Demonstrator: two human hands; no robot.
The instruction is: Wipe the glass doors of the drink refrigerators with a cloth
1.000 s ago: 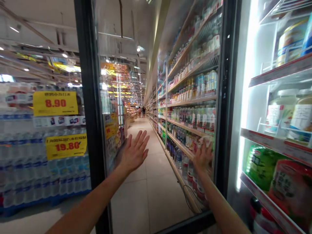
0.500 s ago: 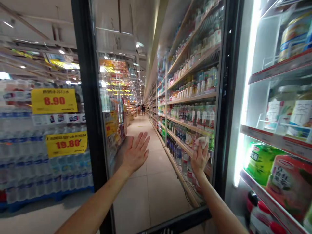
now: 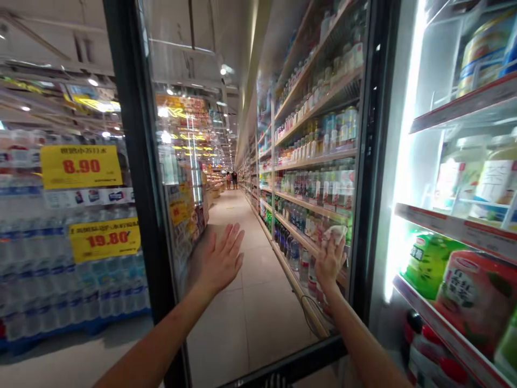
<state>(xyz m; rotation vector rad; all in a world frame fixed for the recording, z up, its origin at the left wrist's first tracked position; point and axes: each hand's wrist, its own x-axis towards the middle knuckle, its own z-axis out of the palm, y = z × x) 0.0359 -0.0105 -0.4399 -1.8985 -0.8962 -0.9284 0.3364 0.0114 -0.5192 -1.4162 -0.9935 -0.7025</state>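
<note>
A glass door in a black frame stands in front of me. My left hand lies flat against the pane, its fingers spread, with nothing in it. Toward the pane's right side, my right hand presses a crumpled white cloth to the glass. The cloth shows above and between the fingertips; its rest is hidden under the hand. Shelves of bottles and an aisle show in the glass around both hands.
At right, a lit cooler holds shelves with bottles, a green pack and a red pack. Stacked water bottles with yellow price signs stand at left. Two people appear far down the aisle.
My right hand, blurred a second ago, has shifted slightly left with the cloth and shows more sharply. My left hand stays flat on the glass. The view has tilted a little.
</note>
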